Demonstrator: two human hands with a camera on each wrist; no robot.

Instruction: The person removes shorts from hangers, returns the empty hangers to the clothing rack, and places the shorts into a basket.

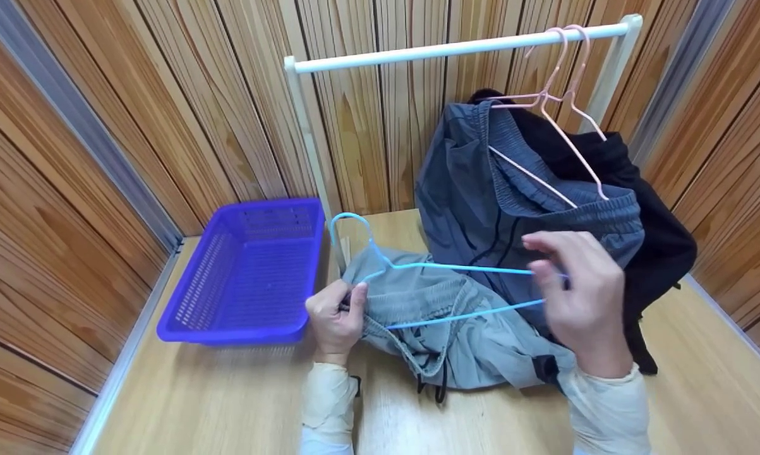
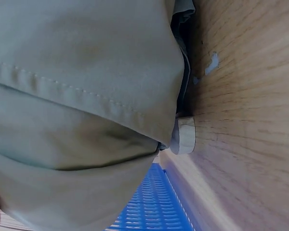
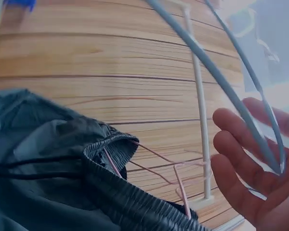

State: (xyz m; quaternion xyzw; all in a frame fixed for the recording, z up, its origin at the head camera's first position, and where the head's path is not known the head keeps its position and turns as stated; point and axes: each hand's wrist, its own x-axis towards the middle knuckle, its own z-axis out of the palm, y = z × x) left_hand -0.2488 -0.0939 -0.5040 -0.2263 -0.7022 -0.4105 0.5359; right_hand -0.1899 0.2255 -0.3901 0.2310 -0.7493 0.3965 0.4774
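My left hand [image 1: 335,316] grips the elastic waistband of light grey shorts [image 1: 443,316] lying on the wooden table [image 1: 228,398]. The same cloth [image 2: 77,96] fills the left wrist view. A light blue wire hanger [image 1: 455,268] lies across the shorts, its hook pointing left near the basket. My right hand [image 1: 575,297] pinches the hanger's right end. In the right wrist view the hanger's corner [image 3: 221,82] rests against the fingers [image 3: 250,173].
A purple-blue plastic basket [image 1: 228,332] stands at the left of the table. Behind, a white rail [image 1: 455,47] carries pink hangers [image 1: 569,126] with dark grey-blue shorts [image 1: 474,196] and a black garment [image 1: 657,234]. Wood-panelled walls close in on three sides.
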